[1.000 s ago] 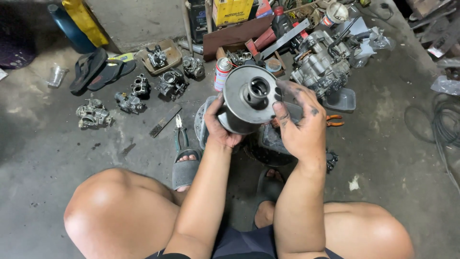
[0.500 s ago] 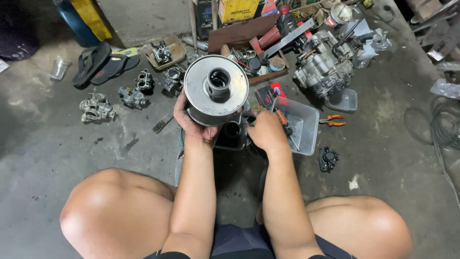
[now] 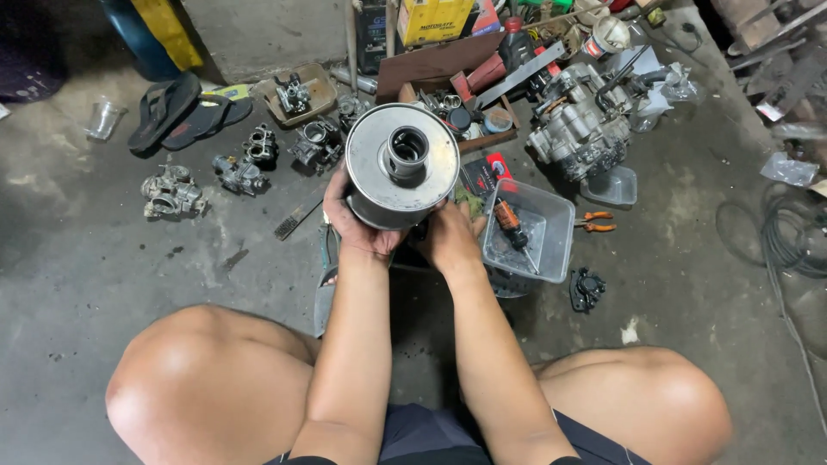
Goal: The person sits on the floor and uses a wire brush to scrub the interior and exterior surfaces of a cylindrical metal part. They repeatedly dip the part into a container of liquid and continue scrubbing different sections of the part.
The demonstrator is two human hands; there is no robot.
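both hands cup the upright metal cylinder, fingers wrapped underneath.

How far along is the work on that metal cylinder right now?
Done: the engine block and several small carburetor parts lie stripped out on the floor. In hand: the left hand grips the metal cylinder, open end up; the right hand supports it from below. Left: the screwdriver sits unused in the clear plastic tray, pliers beside it.

A stained grey concrete floor runs to a pale concrete wall along its far edge, evenly lit.
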